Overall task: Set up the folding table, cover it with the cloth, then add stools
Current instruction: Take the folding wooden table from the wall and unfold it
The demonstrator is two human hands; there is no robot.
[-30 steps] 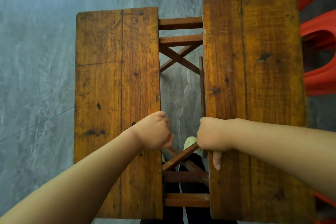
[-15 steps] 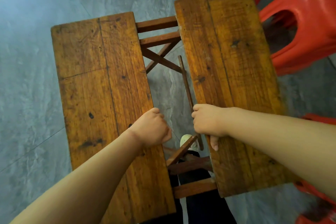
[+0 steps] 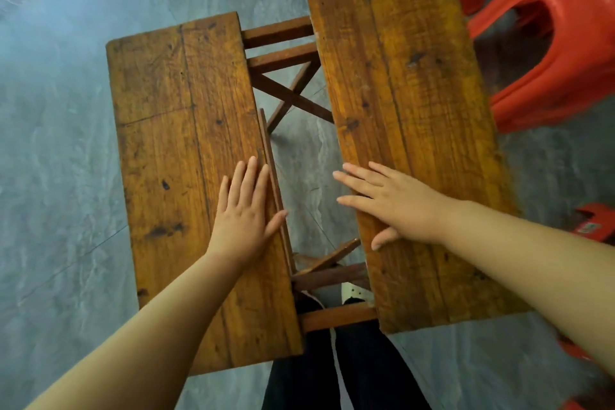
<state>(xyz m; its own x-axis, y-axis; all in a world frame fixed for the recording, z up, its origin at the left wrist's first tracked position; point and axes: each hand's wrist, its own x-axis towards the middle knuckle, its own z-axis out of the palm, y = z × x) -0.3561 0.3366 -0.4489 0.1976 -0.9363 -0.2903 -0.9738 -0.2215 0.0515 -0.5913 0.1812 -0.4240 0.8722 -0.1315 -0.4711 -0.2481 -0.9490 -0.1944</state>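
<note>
The wooden folding table stands under me with its two leaves apart. Across the left leaf (image 3: 173, 150) lies my left hand (image 3: 244, 213), flat, fingers spread, near the inner edge. My right hand (image 3: 396, 203) rests flat on the right leaf (image 3: 409, 103), thumb hanging over its inner edge. Between the leaves a wide gap shows the crossed brown frame bars (image 3: 289, 93) and the grey floor. A thin wooden strip (image 3: 273, 176) runs along the left leaf's inner edge. No cloth is in view.
Red plastic stools (image 3: 559, 53) stand close to the table's right side, with more red plastic (image 3: 595, 226) at the right edge. Grey tiled floor (image 3: 60, 176) stretches to the left and beyond. My dark trousers and a white shoe (image 3: 356, 293) show below the gap.
Both hands have let go of the leaves' inner edges and opened flat on top. The gap between the leaves has widened, and the view has swung left.
</note>
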